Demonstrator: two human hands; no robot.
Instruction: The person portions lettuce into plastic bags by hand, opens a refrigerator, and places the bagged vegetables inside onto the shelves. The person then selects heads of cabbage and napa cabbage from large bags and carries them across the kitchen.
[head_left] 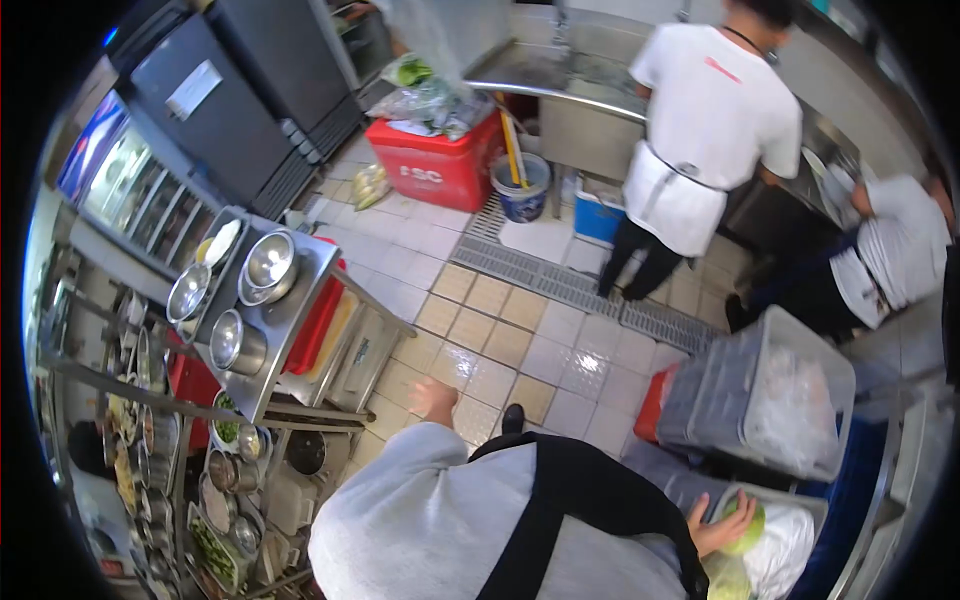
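My right hand [722, 524] is wrapped round a round green item [744, 530], at the lower right. Beneath and beside it are a white plastic bag [785, 548] and a pale green item [728, 577] in a grey crate. My left hand [434, 399] hangs over the tiled floor, left of my dark shoe, with its fingers apart and nothing in it.
Steel bowls [238, 342] stand on a metal table [285, 350] at the left. A grey crate [690, 400] holds plastic bags at the right. Two people work at the sinks. A red cooler [435, 165] and a bucket [521, 190] stand on the floor.
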